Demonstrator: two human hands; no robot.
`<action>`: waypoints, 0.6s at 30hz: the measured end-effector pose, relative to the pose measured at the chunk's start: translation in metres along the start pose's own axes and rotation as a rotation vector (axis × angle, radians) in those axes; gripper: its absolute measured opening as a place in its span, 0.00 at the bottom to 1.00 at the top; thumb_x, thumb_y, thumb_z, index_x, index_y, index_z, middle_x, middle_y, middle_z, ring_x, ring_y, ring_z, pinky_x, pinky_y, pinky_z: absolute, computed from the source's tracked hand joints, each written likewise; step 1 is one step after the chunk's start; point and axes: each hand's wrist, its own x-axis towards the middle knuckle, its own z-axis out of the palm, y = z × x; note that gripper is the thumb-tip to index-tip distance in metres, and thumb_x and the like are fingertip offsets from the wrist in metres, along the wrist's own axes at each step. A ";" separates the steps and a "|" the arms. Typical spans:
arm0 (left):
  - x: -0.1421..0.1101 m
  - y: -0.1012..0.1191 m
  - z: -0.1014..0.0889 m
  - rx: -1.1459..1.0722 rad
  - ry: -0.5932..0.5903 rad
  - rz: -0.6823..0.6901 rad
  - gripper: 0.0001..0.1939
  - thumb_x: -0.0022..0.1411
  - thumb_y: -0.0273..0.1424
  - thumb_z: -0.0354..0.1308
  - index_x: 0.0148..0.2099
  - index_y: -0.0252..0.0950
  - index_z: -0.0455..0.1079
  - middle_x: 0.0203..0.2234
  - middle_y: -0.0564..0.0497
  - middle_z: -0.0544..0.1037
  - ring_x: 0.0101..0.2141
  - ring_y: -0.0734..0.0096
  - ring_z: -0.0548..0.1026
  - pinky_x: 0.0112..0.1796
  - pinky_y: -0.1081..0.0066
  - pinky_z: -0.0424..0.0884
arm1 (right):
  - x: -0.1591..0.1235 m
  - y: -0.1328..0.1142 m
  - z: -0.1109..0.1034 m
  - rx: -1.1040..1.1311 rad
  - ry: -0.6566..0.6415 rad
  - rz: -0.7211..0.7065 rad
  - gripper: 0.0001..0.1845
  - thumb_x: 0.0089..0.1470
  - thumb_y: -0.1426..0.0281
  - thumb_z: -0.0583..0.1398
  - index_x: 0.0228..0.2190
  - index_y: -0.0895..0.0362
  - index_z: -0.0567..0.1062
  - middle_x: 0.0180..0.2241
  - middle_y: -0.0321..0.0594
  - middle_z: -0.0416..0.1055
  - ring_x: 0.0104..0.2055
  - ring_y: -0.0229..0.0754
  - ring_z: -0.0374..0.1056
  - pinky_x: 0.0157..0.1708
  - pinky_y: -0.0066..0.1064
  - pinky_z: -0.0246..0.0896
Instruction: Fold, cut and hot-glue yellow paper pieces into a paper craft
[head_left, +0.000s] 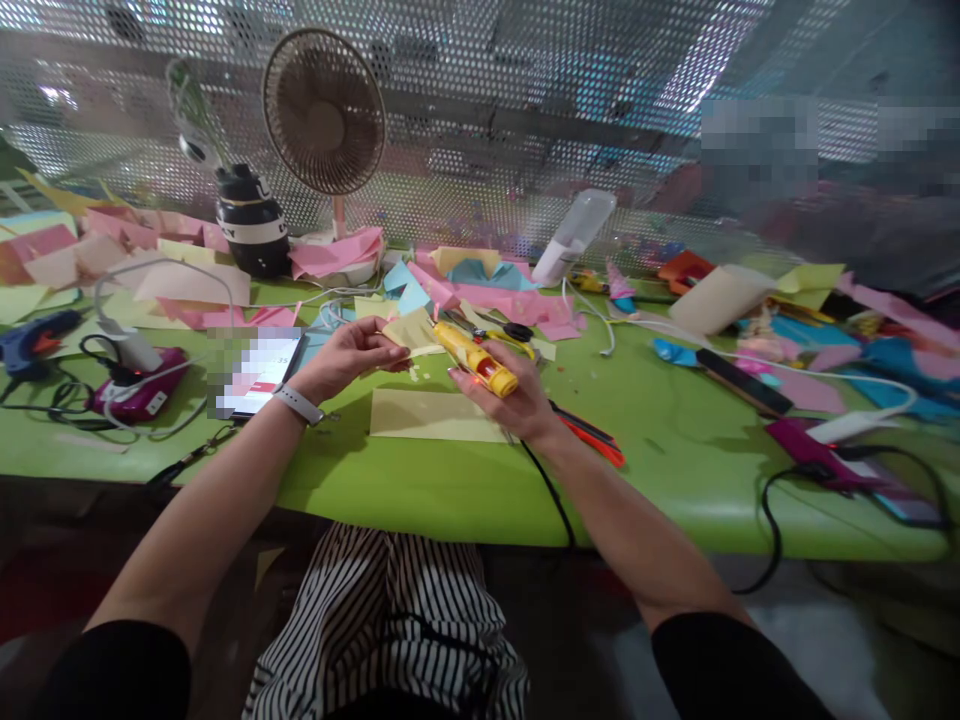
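Observation:
My left hand [358, 352] pinches a small piece of pale yellow paper [414, 332] above the green table. In my right hand [517, 395] is a yellow glue gun [474, 358], fingers wrapped round it. Its nozzle points up and left, close to the paper; whether it touches I cannot tell. A flat strip of yellow paper [435, 416] lies on the table below both hands. To the right of it, partly behind my right forearm, rests a red-orange and black tool [592, 438]. Scissors [517, 331] lie just beyond the glue gun.
A phone [262, 370] and a magenta power strip [142, 385] with cables sit left, near a blue glue gun [37, 340]. A fan [324, 112] and a black jug [253, 222] stand behind. Coloured paper scraps cover the back. Another power strip [817, 450] lies right.

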 end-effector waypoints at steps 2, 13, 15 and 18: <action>-0.001 0.003 0.000 0.016 -0.003 0.005 0.22 0.46 0.35 0.78 0.36 0.33 0.69 0.26 0.51 0.81 0.29 0.70 0.81 0.39 0.68 0.77 | 0.001 0.004 0.000 0.060 0.044 0.028 0.15 0.52 0.57 0.65 0.28 0.52 0.67 0.26 0.35 0.68 0.28 0.40 0.64 0.31 0.35 0.62; -0.005 0.016 -0.011 0.138 -0.218 -0.080 0.21 0.47 0.33 0.76 0.39 0.33 0.70 0.31 0.45 0.83 0.35 0.65 0.83 0.41 0.68 0.75 | 0.019 0.018 -0.004 0.494 0.279 0.282 0.19 0.46 0.53 0.67 0.27 0.53 0.70 0.18 0.28 0.62 0.17 0.32 0.56 0.16 0.26 0.53; -0.004 0.015 -0.010 0.143 -0.177 -0.056 0.20 0.47 0.32 0.76 0.38 0.32 0.70 0.29 0.48 0.83 0.33 0.68 0.82 0.39 0.71 0.75 | 0.016 0.016 -0.003 0.526 0.224 0.291 0.20 0.45 0.52 0.68 0.27 0.54 0.70 0.18 0.28 0.63 0.17 0.31 0.56 0.15 0.26 0.52; -0.004 0.013 -0.009 0.130 -0.127 -0.032 0.21 0.46 0.30 0.76 0.36 0.33 0.67 0.27 0.52 0.81 0.29 0.73 0.80 0.35 0.74 0.75 | 0.006 0.009 -0.001 0.548 0.055 0.288 0.20 0.45 0.54 0.70 0.26 0.55 0.71 0.20 0.30 0.66 0.17 0.30 0.56 0.15 0.26 0.52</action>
